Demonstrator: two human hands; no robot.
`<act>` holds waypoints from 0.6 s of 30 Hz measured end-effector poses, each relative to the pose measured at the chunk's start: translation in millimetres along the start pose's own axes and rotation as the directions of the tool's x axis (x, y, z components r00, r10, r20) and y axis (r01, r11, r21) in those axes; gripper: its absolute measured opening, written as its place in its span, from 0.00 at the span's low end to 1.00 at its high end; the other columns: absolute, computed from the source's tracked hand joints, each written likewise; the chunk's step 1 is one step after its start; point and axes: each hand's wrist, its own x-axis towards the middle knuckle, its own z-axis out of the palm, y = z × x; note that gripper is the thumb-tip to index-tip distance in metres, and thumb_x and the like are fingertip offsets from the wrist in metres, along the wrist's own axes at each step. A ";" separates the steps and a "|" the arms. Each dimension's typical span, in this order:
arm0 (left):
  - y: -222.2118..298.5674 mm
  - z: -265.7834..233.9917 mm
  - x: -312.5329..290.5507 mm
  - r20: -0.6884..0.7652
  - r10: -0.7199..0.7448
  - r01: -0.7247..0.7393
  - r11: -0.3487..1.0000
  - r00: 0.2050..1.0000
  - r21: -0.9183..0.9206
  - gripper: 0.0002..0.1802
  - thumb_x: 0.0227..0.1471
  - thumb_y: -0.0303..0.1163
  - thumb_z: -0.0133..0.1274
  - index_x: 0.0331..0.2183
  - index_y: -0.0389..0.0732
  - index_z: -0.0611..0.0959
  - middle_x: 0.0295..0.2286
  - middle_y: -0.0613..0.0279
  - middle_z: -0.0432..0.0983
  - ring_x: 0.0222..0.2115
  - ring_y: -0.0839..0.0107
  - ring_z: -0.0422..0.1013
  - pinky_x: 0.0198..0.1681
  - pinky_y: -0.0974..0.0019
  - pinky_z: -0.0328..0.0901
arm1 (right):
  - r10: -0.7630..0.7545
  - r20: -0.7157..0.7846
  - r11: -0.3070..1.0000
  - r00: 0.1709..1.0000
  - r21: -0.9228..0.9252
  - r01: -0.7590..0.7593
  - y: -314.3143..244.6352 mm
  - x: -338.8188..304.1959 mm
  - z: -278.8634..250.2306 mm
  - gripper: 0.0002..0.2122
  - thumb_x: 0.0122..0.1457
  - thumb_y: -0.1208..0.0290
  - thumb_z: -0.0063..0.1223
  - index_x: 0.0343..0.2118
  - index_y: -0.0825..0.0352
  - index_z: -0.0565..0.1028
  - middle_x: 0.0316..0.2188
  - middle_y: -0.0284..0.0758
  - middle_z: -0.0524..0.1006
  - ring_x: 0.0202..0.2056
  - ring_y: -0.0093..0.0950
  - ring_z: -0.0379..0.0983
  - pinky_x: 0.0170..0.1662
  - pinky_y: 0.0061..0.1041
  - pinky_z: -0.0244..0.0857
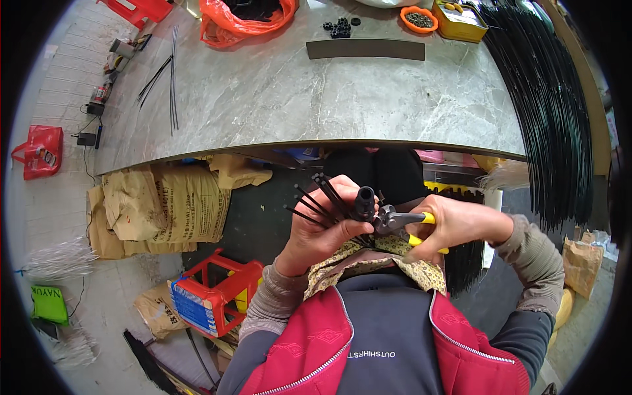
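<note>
Over my lap, my left hand is closed round several thin black rods, whose ends fan out past its fingers. A short black tubular piece stands up between its thumb and fingers, its round hollow end facing me. My right hand grips a pair of pliers by the yellow handles. The metal jaws point left and meet the side of the tubular piece near my left thumb; exactly what they bite on is hidden.
Beyond my hands is a grey marble-look table. It bears a dark curved strip, small black caps, an orange bowl, an orange bag and long black rods. A red stool and paper sacks stand left.
</note>
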 end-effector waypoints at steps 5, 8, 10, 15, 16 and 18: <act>-1.4 4.7 -2.6 -0.117 -0.080 0.069 0.992 0.990 -0.102 0.18 0.47 0.15 0.62 0.42 0.34 0.78 0.40 0.55 0.75 0.39 0.69 0.74 0.45 0.65 0.70 | -0.576 -0.445 0.746 0.686 -0.628 0.220 19.0 -8.6 21.6 0.24 0.44 0.73 0.67 0.44 0.70 0.68 0.32 0.41 0.75 0.28 0.31 0.76 0.29 0.28 0.68; -2.7 5.3 0.5 -0.155 -0.100 0.084 0.990 0.983 -0.110 0.18 0.48 0.15 0.62 0.42 0.35 0.77 0.40 0.56 0.74 0.39 0.69 0.75 0.44 0.65 0.71 | -0.799 -0.347 0.485 0.492 -0.855 0.184 21.5 -21.8 30.0 0.28 0.41 0.75 0.64 0.50 0.71 0.70 0.43 0.45 0.72 0.36 0.36 0.76 0.33 0.31 0.69; 2.2 15.0 3.1 -0.192 -0.140 0.113 0.983 0.971 -0.148 0.17 0.46 0.19 0.64 0.40 0.34 0.79 0.38 0.56 0.74 0.38 0.69 0.75 0.43 0.65 0.70 | -0.915 -0.254 0.194 0.313 -0.958 -0.211 19.4 -23.5 35.9 0.29 0.44 0.75 0.61 0.54 0.73 0.70 0.43 0.44 0.73 0.38 0.37 0.74 0.38 0.34 0.68; -0.6 19.8 5.8 -0.228 -0.148 0.108 0.978 0.962 -0.178 0.17 0.42 0.23 0.67 0.37 0.33 0.81 0.35 0.56 0.75 0.37 0.68 0.74 0.41 0.65 0.69 | -0.778 -0.409 0.389 0.477 -0.910 -0.145 33.6 -25.7 61.1 0.30 0.43 0.78 0.58 0.52 0.81 0.66 0.41 0.50 0.72 0.37 0.42 0.72 0.40 0.39 0.68; 1.9 19.7 6.3 -0.195 -0.160 0.126 0.977 0.968 -0.175 0.17 0.42 0.24 0.68 0.37 0.33 0.81 0.34 0.56 0.75 0.36 0.67 0.74 0.41 0.64 0.70 | -0.750 -0.430 0.476 0.502 -0.879 -0.042 36.0 -26.6 62.1 0.28 0.43 0.78 0.57 0.51 0.80 0.67 0.41 0.50 0.72 0.35 0.41 0.72 0.39 0.38 0.68; 5.3 21.8 8.3 -0.128 -0.139 0.120 0.982 0.982 -0.145 0.17 0.41 0.24 0.69 0.36 0.33 0.82 0.32 0.55 0.75 0.35 0.66 0.75 0.39 0.63 0.70 | -0.508 -0.509 0.806 0.695 -0.565 0.175 34.3 -33.6 58.9 0.18 0.50 0.76 0.61 0.43 0.73 0.69 0.28 0.42 0.74 0.27 0.30 0.73 0.30 0.29 0.67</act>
